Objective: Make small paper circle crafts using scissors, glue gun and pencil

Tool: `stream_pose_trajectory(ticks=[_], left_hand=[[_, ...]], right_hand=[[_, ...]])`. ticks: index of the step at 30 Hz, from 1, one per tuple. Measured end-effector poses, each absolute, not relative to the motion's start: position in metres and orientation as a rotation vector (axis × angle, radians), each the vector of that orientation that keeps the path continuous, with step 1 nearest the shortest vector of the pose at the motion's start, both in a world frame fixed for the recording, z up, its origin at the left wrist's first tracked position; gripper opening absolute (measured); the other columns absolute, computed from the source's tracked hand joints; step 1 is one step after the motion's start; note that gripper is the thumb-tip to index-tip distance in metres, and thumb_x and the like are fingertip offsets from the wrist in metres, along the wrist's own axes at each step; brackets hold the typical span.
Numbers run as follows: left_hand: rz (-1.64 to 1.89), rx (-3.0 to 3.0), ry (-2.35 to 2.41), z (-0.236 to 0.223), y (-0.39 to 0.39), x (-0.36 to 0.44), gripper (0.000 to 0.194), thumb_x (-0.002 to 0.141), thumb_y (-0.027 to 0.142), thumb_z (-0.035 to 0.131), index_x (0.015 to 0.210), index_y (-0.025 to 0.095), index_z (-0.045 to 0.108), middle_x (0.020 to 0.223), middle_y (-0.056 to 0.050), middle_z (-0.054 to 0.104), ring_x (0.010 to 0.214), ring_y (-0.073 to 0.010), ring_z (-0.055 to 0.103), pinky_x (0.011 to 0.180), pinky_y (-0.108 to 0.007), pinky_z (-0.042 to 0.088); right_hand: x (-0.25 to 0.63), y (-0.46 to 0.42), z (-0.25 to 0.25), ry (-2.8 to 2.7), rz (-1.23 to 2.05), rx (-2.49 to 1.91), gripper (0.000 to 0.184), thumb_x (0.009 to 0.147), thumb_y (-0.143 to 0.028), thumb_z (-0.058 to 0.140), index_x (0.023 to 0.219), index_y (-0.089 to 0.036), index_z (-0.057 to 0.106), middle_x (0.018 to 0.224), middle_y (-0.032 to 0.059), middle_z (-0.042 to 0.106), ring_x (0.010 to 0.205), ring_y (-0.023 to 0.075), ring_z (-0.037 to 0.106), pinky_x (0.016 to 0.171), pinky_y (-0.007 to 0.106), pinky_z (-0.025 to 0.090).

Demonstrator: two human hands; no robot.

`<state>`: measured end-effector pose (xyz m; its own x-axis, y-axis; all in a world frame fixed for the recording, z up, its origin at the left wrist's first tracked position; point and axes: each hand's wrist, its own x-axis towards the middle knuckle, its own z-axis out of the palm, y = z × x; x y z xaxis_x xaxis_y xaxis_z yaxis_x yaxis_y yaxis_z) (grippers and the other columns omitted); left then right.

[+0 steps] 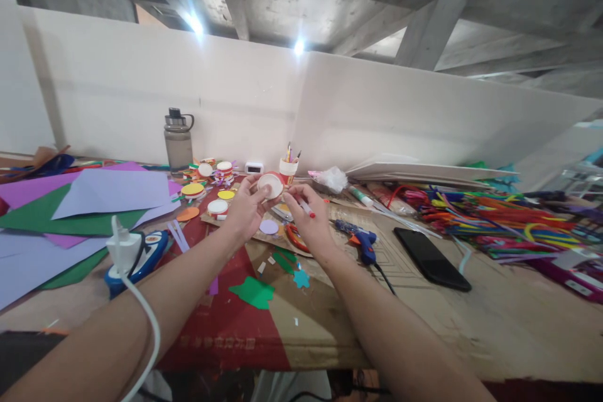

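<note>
Between the thumb and fingers of my left hand [247, 207] is a small round white piece [270, 183] with a raised rim, like a cut-off paper cup bottom. My right hand [308, 217] is closed on a white pen with a red end [307, 208], close to the round piece's right side. Whether the pen touches the piece I cannot tell. Under my hands lie a lilac paper disc [269, 227] and red-handled scissors [296, 239]. Left of my left hand are a white-topped round piece [217, 207] and a yellow-topped one [192, 190].
A blue glue gun [365, 244] and a black phone [431, 259] lie to the right, with bundled pipe cleaners [513, 213] beyond. Coloured paper sheets [108, 195], a blue power strip [141, 260] and a water bottle [178, 141] are at left. Green scraps [254, 292] lie in front.
</note>
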<state>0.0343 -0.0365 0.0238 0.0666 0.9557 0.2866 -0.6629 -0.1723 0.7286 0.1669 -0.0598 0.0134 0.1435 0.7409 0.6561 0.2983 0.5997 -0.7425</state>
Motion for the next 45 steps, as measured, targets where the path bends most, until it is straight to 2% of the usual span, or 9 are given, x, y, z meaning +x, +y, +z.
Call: stream_pose_trajectory(ticks=[10,15,21,29,45], left_hand=[[1.577,1.118,0.508,0.019,-0.043,0.042,0.032,0.069,0.017,0.074,0.092,0.02,0.052,0.087,-0.002,0.066,0.083,-0.016,0.065,0.075,-0.033,0.057],[1.554,1.266,0.508,0.017,-0.046,0.041,0.043,0.07,0.016,0.072,0.111,0.023,0.06,0.102,-0.005,0.068,0.092,-0.0188,0.065,0.078,-0.033,0.058],[1.546,1.402,0.524,0.008,-0.038,0.041,0.041,0.075,0.022,0.069,0.116,0.021,0.062,0.116,-0.008,0.065,0.107,-0.0224,0.061,0.092,-0.039,0.053],[1.5,1.388,0.467,0.005,-0.036,0.042,0.039,0.08,0.03,0.067,0.116,0.022,0.056,0.111,-0.007,0.065,0.1,-0.0207,0.062,0.081,-0.038,0.058],[1.477,1.358,0.483,0.004,-0.036,0.042,0.04,0.078,0.03,0.069,0.116,0.021,0.058,0.106,-0.007,0.066,0.097,-0.0203,0.063,0.08,-0.037,0.059]], right_hand=[[0.172,-0.059,0.013,-1.512,0.165,-1.041,0.017,0.085,-0.037,0.057,0.083,-0.02,0.061,0.081,0.0022,0.06,0.078,0.0178,0.051,0.07,0.03,0.039],[0.175,-0.057,0.011,-1.505,0.103,-1.064,0.014,0.085,-0.033,0.058,0.08,-0.02,0.06,0.08,0.0017,0.059,0.078,0.018,0.052,0.071,0.03,0.039],[0.177,-0.059,0.012,-1.507,-0.001,-1.07,0.013,0.083,-0.029,0.058,0.074,-0.02,0.059,0.078,0.001,0.057,0.076,0.0171,0.052,0.07,0.03,0.039],[0.176,-0.065,0.017,-1.523,-0.053,-1.064,0.014,0.083,-0.028,0.058,0.072,-0.02,0.059,0.076,0.0012,0.057,0.076,0.0177,0.051,0.07,0.031,0.039],[0.177,-0.065,0.018,-1.548,-0.112,-1.053,0.017,0.085,-0.031,0.058,0.072,-0.02,0.059,0.075,0.0019,0.057,0.076,0.0183,0.051,0.069,0.032,0.039]])
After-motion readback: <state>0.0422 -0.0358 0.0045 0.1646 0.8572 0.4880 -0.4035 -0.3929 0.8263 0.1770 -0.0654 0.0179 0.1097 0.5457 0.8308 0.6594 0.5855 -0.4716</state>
